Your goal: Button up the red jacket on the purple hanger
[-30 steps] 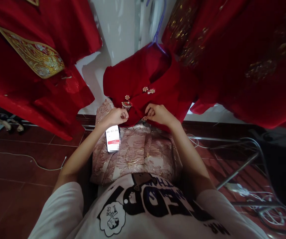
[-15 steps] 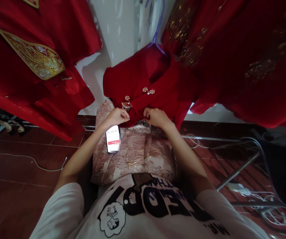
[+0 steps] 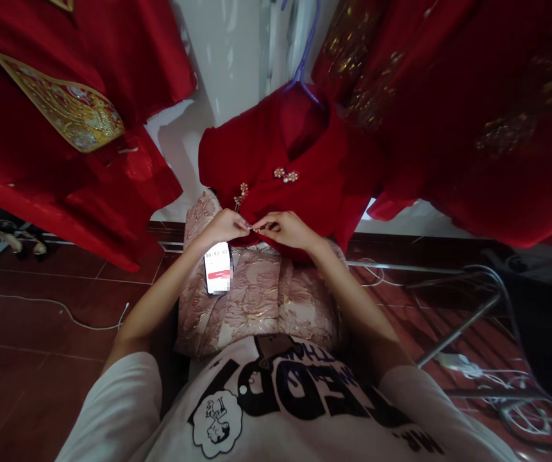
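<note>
A red jacket point(image 3: 261, 147) hangs on a purple hanger point(image 3: 304, 64) before me, over a pink and gold skirt point(image 3: 256, 295). Pearl clasps point(image 3: 286, 174) sit near its collar and another pearl clasp point(image 3: 243, 190) lies lower left. My left hand point(image 3: 225, 226) and my right hand point(image 3: 288, 229) meet at the jacket's lower front edge, fingertips pinching a small pearl fastener point(image 3: 256, 228) between them. A phone point(image 3: 218, 267) with a lit screen is strapped to my left wrist.
Red embroidered garments hang at the left point(image 3: 64, 115) and right point(image 3: 472, 102). A white wall point(image 3: 227, 58) stands behind. A metal rack base point(image 3: 463, 321) with cables lies on the red tiled floor at the right; a white cable point(image 3: 64, 314) runs at the left.
My right hand slid left along the jacket's front edge to meet my left hand. The flap with the tasselled clasp shifted and the tassel is hidden now.
</note>
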The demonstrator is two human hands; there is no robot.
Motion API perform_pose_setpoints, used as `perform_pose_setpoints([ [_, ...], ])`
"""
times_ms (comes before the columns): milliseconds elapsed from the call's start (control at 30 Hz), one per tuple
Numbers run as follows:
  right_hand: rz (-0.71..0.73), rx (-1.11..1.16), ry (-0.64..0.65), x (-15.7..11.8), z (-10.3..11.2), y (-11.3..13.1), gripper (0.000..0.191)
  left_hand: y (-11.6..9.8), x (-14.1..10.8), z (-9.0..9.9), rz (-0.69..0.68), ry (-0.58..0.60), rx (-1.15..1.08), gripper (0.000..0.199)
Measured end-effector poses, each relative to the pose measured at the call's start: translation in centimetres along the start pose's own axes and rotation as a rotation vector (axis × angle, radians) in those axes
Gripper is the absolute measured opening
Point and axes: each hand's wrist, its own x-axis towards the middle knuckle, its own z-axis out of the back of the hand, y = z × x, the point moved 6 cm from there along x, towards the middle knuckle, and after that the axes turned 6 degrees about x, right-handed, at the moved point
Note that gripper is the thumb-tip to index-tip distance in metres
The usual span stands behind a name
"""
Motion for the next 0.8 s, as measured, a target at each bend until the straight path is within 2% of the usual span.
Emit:
perform_pose_setpoints([
  [133, 0.013, -0.036, 0.033, 0.2, -0.8, -0.4, 0.026, -0.2, -0.1, 0.1, 0.060, -0.009, 0.009, 0.015],
  [333, 0.023, -0.105, 0.014, 0.0, -0.7, -0.3, 0.029, -0.2, 0.0, 0.2, 0.020, -0.057, 0.019, 0.012],
  [500, -0.004, -0.149, 0.061, -0.3, -0.7, 0.0, 0.033, 0.3, 0.0, 0.1, 0.004, -0.092, 0.056, 0.007],
  [800, -0.057, -0.161, 0.119, -0.4, -1.2, 0.3, 0.035, 1.2, 0.3, 0.1, 0.039, -0.036, 0.081, 0.009],
])
